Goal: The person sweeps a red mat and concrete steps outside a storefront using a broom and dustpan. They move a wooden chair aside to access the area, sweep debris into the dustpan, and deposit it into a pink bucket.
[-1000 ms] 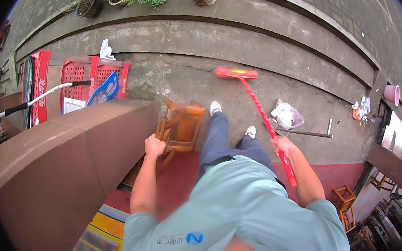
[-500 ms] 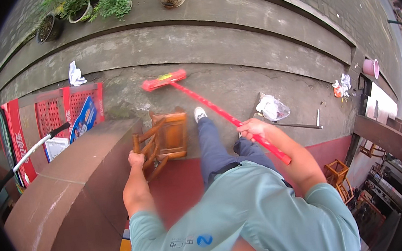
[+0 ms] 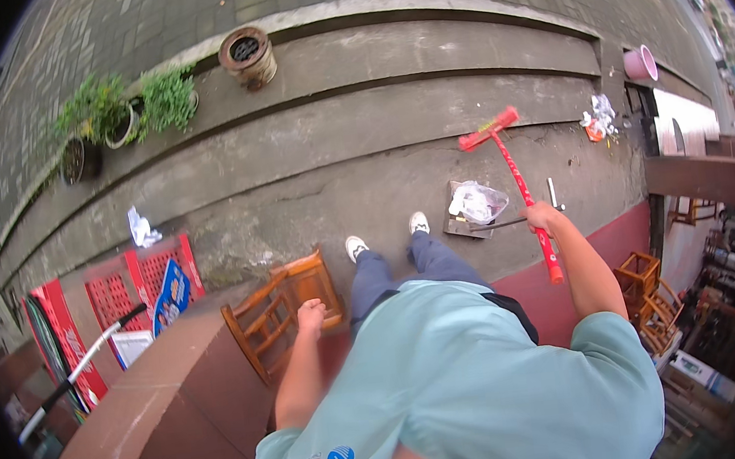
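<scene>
My right hand (image 3: 543, 215) is closed round the red patterned handle of a broom (image 3: 517, 173). Its red head, with a yellow label, is raised at the far end, forward and to the right. My left hand (image 3: 310, 315) has curled fingers and appears to hold nothing. It is over the seat of a wooden chair (image 3: 253, 317), apart from the backrest. In front of my feet, a grey dustpan (image 3: 459, 227) lies on the ground with a clear plastic bag (image 3: 480, 203) of white litter on it.
Red crates (image 3: 117, 302) and a brown wall (image 3: 157, 399) are at the left. Concrete steps (image 3: 348, 128) run across ahead, with potted plants (image 3: 122, 125) and a round pot (image 3: 248, 60). White litter (image 3: 602, 115) and a pink bucket (image 3: 639, 64) stand far right; wooden stools (image 3: 641, 279) nearer.
My left hand has let go of the chair, which now stands turned with its backrest towards the wall. The broom has swung right with my right hand. My feet are now side by side.
</scene>
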`<state>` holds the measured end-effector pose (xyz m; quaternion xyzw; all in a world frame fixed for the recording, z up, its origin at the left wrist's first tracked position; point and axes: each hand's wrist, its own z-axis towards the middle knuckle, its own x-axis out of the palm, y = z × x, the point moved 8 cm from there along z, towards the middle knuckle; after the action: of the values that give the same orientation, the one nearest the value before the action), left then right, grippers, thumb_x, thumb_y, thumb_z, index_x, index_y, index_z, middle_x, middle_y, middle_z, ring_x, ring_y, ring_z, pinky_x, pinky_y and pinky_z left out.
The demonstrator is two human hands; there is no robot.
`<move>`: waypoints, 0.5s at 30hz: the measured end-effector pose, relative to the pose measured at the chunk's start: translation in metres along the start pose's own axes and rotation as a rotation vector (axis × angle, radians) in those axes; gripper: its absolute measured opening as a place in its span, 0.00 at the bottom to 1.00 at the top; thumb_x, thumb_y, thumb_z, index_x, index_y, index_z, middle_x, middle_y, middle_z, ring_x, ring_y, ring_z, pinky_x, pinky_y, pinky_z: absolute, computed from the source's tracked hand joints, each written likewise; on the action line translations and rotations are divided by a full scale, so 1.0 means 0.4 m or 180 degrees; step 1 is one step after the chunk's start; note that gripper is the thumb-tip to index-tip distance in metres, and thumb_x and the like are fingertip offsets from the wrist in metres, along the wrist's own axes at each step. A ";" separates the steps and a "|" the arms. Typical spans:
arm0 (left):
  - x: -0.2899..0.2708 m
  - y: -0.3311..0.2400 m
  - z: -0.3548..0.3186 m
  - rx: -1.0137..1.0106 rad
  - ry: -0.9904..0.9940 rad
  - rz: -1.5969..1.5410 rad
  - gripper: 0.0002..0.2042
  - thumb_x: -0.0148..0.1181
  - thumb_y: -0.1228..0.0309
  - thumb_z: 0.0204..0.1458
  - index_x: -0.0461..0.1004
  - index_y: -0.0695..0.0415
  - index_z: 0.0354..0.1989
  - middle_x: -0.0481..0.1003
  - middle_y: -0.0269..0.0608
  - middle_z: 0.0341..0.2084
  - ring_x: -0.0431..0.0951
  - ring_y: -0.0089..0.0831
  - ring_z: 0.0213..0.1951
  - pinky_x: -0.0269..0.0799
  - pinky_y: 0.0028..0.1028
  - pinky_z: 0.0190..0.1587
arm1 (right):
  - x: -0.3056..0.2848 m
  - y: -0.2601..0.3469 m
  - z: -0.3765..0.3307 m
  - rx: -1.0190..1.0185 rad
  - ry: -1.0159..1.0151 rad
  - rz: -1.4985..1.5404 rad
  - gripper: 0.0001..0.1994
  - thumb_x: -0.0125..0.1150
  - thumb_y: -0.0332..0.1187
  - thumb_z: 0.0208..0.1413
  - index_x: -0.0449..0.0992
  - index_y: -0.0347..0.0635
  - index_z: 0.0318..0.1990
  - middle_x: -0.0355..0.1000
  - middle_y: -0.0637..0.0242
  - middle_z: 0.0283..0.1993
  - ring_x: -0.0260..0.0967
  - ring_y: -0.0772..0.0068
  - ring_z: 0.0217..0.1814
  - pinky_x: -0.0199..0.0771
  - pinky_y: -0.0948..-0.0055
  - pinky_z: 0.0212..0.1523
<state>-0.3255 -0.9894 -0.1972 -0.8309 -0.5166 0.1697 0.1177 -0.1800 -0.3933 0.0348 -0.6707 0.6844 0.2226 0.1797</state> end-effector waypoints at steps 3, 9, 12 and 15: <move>0.044 -0.113 -0.055 -0.0024 -0.0283 0.0020 0.04 0.49 0.77 0.44 0.69 0.60 0.28 0.68 0.34 0.17 0.67 0.22 0.18 0.64 0.22 0.19 | 0.038 -0.072 0.021 0.0250 0.0477 0.2016 0.08 0.47 0.30 0.49 0.65 0.39 0.20 0.59 0.68 0.12 0.56 0.78 0.11 0.53 0.77 0.10; 0.030 -0.243 -0.015 -0.0233 0.0278 -0.0053 0.08 0.43 0.74 0.48 0.63 0.52 0.18 0.62 0.30 0.14 0.64 0.20 0.17 0.56 0.21 0.15 | 0.247 0.008 0.028 0.0865 0.2830 0.2967 0.11 0.46 0.30 0.51 0.57 0.48 0.18 0.53 0.78 0.11 0.48 0.88 0.08 0.52 0.83 0.08; 0.074 -0.372 -0.060 0.0314 -0.0087 0.0206 0.06 0.44 0.72 0.49 0.66 0.58 0.32 0.68 0.38 0.24 0.70 0.28 0.22 0.66 0.24 0.21 | 0.232 0.022 0.124 0.0513 0.2987 0.1977 0.13 0.46 0.32 0.50 0.56 0.49 0.15 0.52 0.76 0.09 0.46 0.82 0.06 0.52 0.82 0.08; 0.085 -0.368 -0.018 -0.0426 -0.0565 -0.0034 0.10 0.45 0.71 0.50 0.64 0.61 0.39 0.70 0.44 0.30 0.73 0.35 0.28 0.72 0.29 0.29 | 0.188 0.122 0.159 -0.0001 0.3065 0.1584 0.12 0.46 0.31 0.51 0.59 0.47 0.16 0.53 0.75 0.09 0.48 0.82 0.06 0.52 0.82 0.08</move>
<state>-0.4293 -0.8944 -0.1414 -0.8159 -0.5396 0.2072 0.0166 -0.2346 -0.4215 -0.0561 -0.5145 0.8274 -0.0739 -0.2124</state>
